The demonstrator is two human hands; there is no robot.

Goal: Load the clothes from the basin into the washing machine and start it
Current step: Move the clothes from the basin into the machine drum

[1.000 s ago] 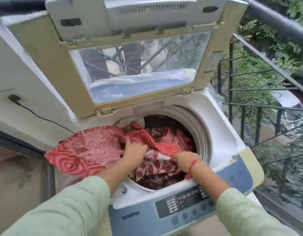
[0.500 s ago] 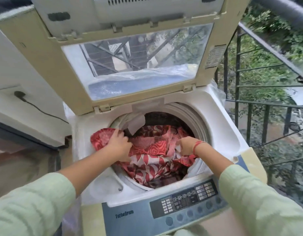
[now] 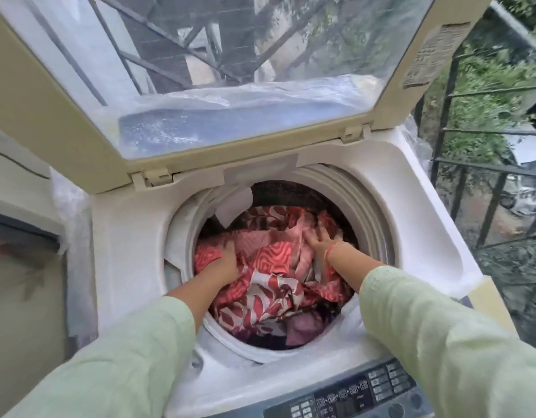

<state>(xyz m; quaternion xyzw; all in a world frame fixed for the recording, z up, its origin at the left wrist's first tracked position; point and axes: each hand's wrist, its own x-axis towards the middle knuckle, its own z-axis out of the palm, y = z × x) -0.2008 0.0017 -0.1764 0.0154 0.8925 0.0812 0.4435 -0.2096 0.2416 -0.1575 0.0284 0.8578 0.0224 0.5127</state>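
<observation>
Clothes [image 3: 269, 285] sit inside the drum [image 3: 358, 203] of the washing machine [image 3: 131, 236], lid [image 3: 49, 116] up. Your left hand [image 3: 226, 265] grips them at the drum's left edge; your right hand [image 3: 319, 239] presses flat on top, fingers spread.

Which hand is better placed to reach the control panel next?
Right, probably: the control panel lies on its side, and the right hand rests open on the red cloth, while the left hand grips it.

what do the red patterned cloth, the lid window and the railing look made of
red patterned cloth: thin woven fabric, matte, crumpling softly.
lid window: clear glass or plastic, glossy, see-through.
railing: thin dark bars, probably painted metal.
</observation>
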